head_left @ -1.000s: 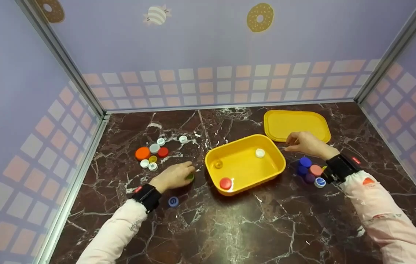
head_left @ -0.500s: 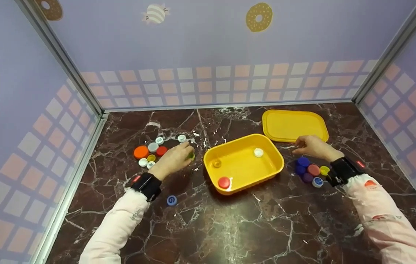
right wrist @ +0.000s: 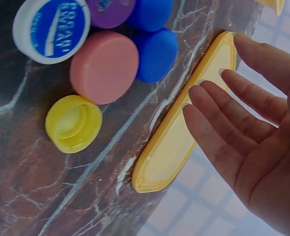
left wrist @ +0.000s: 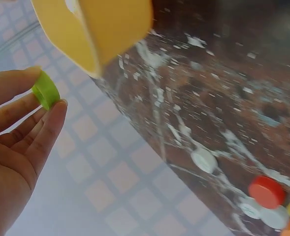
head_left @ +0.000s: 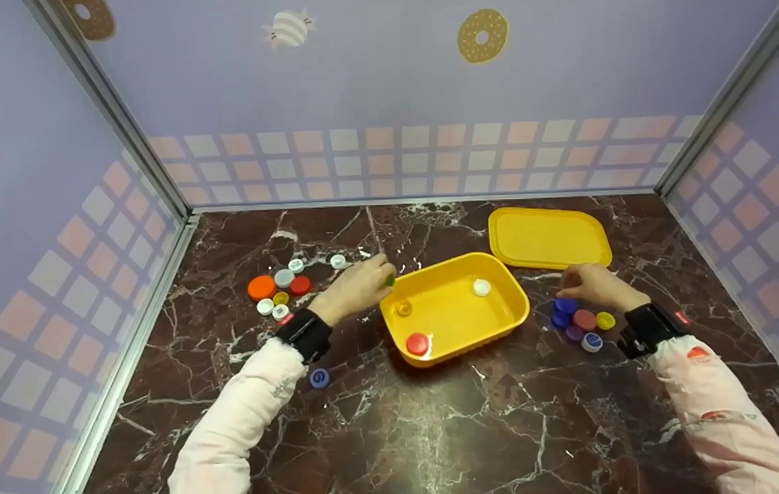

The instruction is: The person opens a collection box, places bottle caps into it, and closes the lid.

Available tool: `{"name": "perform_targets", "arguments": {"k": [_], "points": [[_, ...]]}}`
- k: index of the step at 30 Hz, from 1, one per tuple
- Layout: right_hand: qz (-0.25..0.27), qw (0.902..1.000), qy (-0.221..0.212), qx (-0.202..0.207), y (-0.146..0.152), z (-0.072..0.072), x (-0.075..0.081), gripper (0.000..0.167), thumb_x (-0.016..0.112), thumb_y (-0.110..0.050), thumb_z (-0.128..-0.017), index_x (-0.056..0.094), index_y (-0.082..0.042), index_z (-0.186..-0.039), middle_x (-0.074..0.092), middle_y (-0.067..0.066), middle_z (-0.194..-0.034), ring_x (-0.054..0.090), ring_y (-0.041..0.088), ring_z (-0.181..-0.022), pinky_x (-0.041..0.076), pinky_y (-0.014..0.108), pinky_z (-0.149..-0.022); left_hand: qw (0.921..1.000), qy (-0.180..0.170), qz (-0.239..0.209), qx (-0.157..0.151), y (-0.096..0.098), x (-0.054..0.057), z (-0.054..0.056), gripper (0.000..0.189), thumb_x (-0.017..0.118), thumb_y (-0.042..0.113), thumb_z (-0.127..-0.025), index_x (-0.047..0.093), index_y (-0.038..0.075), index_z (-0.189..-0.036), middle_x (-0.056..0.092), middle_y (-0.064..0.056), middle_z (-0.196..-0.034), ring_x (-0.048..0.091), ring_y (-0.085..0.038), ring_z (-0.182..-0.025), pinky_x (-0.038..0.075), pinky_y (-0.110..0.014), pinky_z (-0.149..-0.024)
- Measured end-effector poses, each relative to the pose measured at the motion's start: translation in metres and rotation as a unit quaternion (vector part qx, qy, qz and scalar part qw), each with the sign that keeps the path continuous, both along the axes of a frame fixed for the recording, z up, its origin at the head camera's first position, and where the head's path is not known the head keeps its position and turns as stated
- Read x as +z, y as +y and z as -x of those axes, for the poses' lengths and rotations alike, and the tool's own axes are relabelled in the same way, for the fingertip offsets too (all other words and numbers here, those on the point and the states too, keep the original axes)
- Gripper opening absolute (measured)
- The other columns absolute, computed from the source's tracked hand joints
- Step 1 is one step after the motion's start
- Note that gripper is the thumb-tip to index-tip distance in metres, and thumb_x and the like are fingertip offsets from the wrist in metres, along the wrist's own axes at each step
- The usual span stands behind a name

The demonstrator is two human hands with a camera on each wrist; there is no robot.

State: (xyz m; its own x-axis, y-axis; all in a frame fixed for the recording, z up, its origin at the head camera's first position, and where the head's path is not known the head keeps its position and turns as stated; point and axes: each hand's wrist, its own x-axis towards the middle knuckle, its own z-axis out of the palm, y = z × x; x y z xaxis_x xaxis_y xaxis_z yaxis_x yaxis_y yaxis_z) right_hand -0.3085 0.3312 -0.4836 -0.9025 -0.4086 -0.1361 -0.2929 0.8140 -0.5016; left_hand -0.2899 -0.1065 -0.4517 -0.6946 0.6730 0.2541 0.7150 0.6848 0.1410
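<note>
Between thumb and fingertips my left hand [head_left: 355, 288] pinches a green bottle cap [left wrist: 47, 90], at the left rim of a yellow box [head_left: 454, 350]. Inside the box lie a red cap [head_left: 418, 344], a white cap [head_left: 481, 287] and a small amber cap [head_left: 403, 309]. Over on the right, my right hand [head_left: 598, 285] hovers empty, fingers relaxed and thumb apart. It is nearest to a cluster of caps: blue [right wrist: 156, 55], pink [right wrist: 104, 67], purple [head_left: 574, 333], a white one with a blue printed top [right wrist: 51, 30], and yellow [right wrist: 74, 124].
The yellow lid [head_left: 549, 238] lies flat behind the right hand. Several caps, among them an orange one [head_left: 261, 288] and a red one [head_left: 300, 285], form a group at the left. A lone blue cap [head_left: 319, 378] sits near the left wrist. Patterned walls [head_left: 389, 89] enclose the marble table.
My left hand has lifted the green cap and carried it up and right to the box rim. My right hand has shifted slightly right and towards me, over the caps.
</note>
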Motion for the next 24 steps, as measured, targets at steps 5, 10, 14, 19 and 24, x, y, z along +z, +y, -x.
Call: {"name": "perform_targets", "arguments": {"k": [5,10,14,19,24], "points": [[0.006,0.9999,-0.013,-0.008,0.005,-0.003,-0.003,0.032,0.067,-0.019,-0.082,0.059,0.007,-0.099,0.060,0.013,-0.089,0.057,0.029,-0.081,0.046,0.046,-0.073,0.9994,-0.009,0.021,-0.025,0.022,0.006,0.003,0.012,0.065,0.009,-0.078,0.059,0.003,-0.087,0.047,-0.007,-0.083,0.053,-0.021,-0.068,0.047,-0.031,-0.060],[0.013,0.9997,-0.018,-0.010,0.008,-0.006,-0.005,0.029,0.067,-0.017,-0.082,0.059,0.006,-0.097,0.059,0.012,-0.087,0.055,0.028,-0.078,0.045,0.045,-0.072,0.9981,-0.029,0.040,-0.036,0.040,0.005,0.005,0.013,0.065,0.011,-0.077,0.060,0.003,-0.086,0.049,-0.007,-0.084,0.054,-0.021,-0.070,0.047,-0.030,-0.062],[0.019,0.9996,-0.017,-0.009,0.009,-0.007,-0.007,0.022,0.067,-0.015,-0.082,0.061,0.003,-0.093,0.059,0.008,-0.082,0.054,0.023,-0.073,0.045,0.041,-0.068,0.9953,-0.072,0.062,-0.020,0.054,0.002,0.006,0.014,0.064,0.013,-0.077,0.061,0.005,-0.088,0.048,-0.005,-0.084,0.054,-0.019,-0.069,0.046,-0.029,-0.060],[0.017,0.9998,-0.012,-0.005,0.008,-0.008,-0.009,0.022,0.067,-0.014,-0.082,0.061,0.004,-0.093,0.058,0.005,-0.078,0.052,0.021,-0.069,0.044,0.036,-0.064,0.9880,-0.111,0.102,-0.031,0.071,-0.002,0.006,0.019,0.064,0.012,-0.072,0.057,0.008,-0.089,0.046,-0.003,-0.087,0.051,-0.017,-0.070,0.044,-0.026,-0.058],[0.012,0.9999,-0.006,-0.001,0.008,-0.009,-0.008,0.024,0.067,-0.014,-0.081,0.061,0.005,-0.095,0.060,0.007,-0.082,0.054,0.023,-0.073,0.045,0.040,-0.067,0.9805,-0.116,0.142,-0.070,0.087,-0.005,0.005,0.021,0.066,0.013,-0.070,0.052,0.010,-0.085,0.045,-0.001,-0.084,0.048,-0.016,-0.070,0.041,-0.026,-0.060]]}}
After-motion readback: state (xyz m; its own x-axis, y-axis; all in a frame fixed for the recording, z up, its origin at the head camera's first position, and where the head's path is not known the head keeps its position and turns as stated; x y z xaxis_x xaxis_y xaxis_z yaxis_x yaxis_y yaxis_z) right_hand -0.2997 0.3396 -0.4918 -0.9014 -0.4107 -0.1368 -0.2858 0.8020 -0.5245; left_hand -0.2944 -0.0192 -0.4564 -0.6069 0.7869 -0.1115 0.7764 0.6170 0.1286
